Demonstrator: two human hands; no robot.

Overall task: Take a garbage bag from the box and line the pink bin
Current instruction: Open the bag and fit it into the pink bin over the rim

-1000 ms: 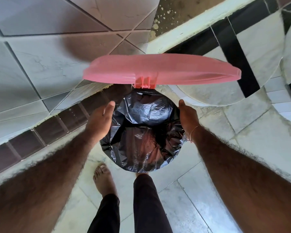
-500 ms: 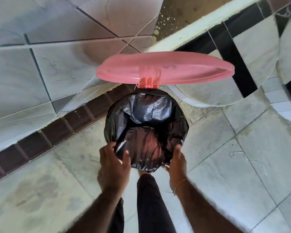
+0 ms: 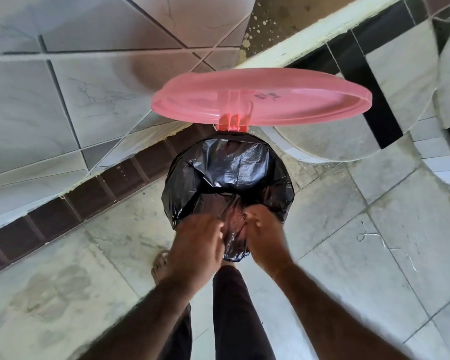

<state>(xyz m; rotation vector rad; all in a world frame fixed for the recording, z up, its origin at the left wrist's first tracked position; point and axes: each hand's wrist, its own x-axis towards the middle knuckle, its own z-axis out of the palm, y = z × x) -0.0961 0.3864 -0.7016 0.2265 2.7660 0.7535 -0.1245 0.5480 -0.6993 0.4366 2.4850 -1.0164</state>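
While the round pink plastic lid [image 3: 263,96] stands tipped up on its hinge at the far side, the glossy black plastic garbage bag [image 3: 229,175] lies draped over the mouth of the bin, covering the rim so that none of the bin's pink wall shows below it. Both forearms reach forward and down from the bottom of the view, wrists nearly level and close together at the near edge of the bin. The left hand [image 3: 196,245] is turned palm-down with its fingers curled into the bag's near edge; its grip is closed on a gathered fold of the plastic. The right hand [image 3: 266,237] mirrors it just beside, fingers pinched on the same bunched fold, which hangs between them. Both hands are motion-blurred. A bare foot [image 3: 160,265] rests on the grey tiled floor [image 3: 348,242] below the left hand.
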